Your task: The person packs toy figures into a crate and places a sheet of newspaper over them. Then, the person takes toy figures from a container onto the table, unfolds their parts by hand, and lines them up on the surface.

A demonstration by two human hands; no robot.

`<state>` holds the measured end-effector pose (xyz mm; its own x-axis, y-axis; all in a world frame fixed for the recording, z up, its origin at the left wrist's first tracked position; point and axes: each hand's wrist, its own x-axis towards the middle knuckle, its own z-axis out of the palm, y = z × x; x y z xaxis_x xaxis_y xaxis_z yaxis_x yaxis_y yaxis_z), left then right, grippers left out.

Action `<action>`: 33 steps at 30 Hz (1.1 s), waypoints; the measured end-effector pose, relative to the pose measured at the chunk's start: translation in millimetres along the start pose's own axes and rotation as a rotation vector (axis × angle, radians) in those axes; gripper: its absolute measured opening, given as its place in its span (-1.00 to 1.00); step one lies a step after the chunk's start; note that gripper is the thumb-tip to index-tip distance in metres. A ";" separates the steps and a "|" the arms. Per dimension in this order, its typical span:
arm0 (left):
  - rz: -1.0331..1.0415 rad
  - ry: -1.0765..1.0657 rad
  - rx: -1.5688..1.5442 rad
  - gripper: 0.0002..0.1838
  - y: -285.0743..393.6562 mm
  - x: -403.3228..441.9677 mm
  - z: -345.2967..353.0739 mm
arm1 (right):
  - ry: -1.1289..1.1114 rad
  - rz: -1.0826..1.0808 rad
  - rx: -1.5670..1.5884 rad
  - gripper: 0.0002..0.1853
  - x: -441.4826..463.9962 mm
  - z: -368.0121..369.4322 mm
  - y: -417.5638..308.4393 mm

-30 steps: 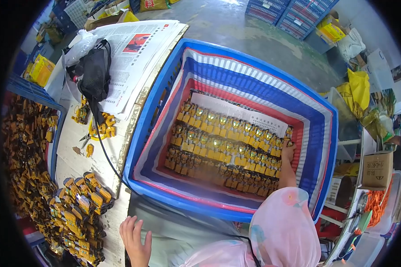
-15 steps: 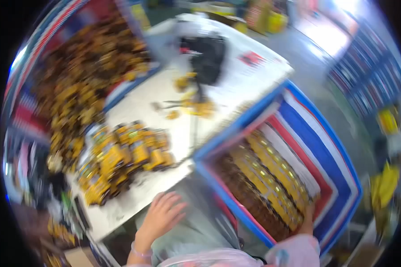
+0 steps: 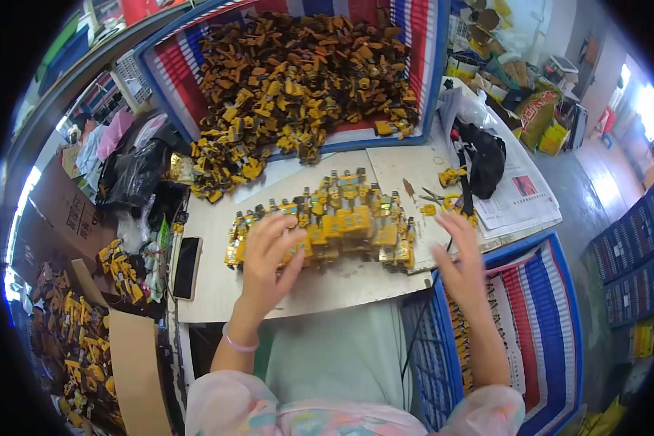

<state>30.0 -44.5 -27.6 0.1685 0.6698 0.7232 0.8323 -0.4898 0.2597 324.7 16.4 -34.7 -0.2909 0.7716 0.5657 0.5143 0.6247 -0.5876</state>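
Note:
Small yellow toy vehicles point(image 3: 345, 218) stand packed together in rows on the pale worktable point(image 3: 327, 291). My left hand point(image 3: 270, 258) is over the left part of these rows, fingers spread, with nothing seen in it. To the right of the rows my right hand point(image 3: 461, 254) hangs in the air, slightly blurred, its thumb and fingers apart and empty. Below the right forearm is a blue basket point(image 3: 565, 305) with a striped lining, partly hidden, with yellow pieces inside.
A large striped-lined crate point(image 3: 434, 87) heaped with yellow and brown pieces stands behind the table. Scissors point(image 3: 434, 196), a black bag point(image 3: 485, 158) and newspapers point(image 3: 519, 200) lie at the right. A phone point(image 3: 187, 267) lies at the left edge, near a cardboard box point(image 3: 138, 370).
The view has swung left to the table. My right hand has come out of the blue basket and now hangs beside the toy rows. My left hand has moved up over them.

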 end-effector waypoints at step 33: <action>0.141 -0.637 -0.484 -0.43 12.7 123.3 25.7 | 0.246 0.528 1.332 -0.14 -47.7 29.5 -61.0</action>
<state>74.9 46.2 48.5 0.6444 0.7012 0.3050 0.4843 -0.6829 0.5469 283.5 -54.9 -42.9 -0.0949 0.9882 0.1205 -0.6396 0.0322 -0.7680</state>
